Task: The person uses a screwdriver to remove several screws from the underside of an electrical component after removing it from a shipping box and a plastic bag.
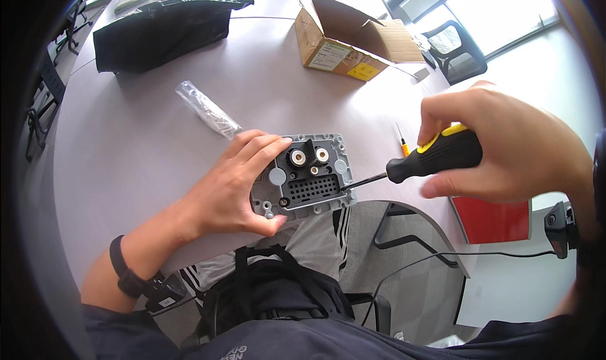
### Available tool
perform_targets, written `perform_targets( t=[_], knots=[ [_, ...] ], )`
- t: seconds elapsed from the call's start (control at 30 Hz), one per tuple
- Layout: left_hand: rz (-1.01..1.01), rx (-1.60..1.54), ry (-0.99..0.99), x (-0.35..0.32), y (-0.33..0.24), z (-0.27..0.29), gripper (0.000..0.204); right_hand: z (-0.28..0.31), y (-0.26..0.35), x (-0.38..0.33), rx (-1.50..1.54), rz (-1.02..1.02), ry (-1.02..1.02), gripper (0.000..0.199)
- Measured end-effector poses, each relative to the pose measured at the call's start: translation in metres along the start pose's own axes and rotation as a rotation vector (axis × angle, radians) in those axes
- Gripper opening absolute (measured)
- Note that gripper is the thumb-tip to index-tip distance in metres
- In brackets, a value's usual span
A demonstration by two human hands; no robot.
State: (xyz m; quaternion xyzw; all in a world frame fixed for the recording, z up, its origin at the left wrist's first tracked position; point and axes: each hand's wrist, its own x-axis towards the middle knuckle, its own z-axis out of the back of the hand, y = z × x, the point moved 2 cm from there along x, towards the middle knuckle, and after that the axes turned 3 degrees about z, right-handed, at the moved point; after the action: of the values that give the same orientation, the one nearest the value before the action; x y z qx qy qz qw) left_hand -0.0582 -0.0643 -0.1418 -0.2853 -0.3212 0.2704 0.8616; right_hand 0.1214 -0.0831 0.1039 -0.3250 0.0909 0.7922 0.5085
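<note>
Left hand (pixel 230 186) clamped on the grey module (pixel 306 176): fingers over its far left corner, thumb on the near side, so the body sits right of the palm. Module is at the near edge of the table (pixel 145 152); can't tell if it's resting on the surface or held just over it.

Right hand (pixel 511 148) closed round the black-and-yellow screwdriver (pixel 442 160), shaft pointing left, tip at the right end of the module's black hole grid (pixel 314 188). Contact looks likely, too fine to confirm.

Small orange-handled screwdriver (pixel 404 148) lies toward the right edge, clear plastic bag (pixel 208 109) left of centre, black bag (pixel 164 35) at the far left.

Markings: carton (pixel 309 38) near the far right edge has a white label (pixel 329 56), print too small, plus a yellow label (pixel 364 71). Pale lettering on the dark shirt (pixel 284 341).
</note>
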Motion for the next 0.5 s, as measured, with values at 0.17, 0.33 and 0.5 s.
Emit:
perform_targets(
  t=[0.17,0.33,0.5],
  knots=[
    [-0.004,-0.001,-0.012,0.001,-0.001,0.000,0.087,-0.007,-0.010,0.015,0.350,-0.392,0.243,0.037],
    [-0.010,-0.038,-0.030,-0.001,0.003,-0.001,0.090,-0.003,-0.008,0.022,0.249,-0.293,0.267,0.033],
    [0.004,-0.058,-0.043,0.000,0.001,-0.002,0.089,-0.009,0.005,0.009,0.235,-0.307,0.216,0.031]
  ],
)
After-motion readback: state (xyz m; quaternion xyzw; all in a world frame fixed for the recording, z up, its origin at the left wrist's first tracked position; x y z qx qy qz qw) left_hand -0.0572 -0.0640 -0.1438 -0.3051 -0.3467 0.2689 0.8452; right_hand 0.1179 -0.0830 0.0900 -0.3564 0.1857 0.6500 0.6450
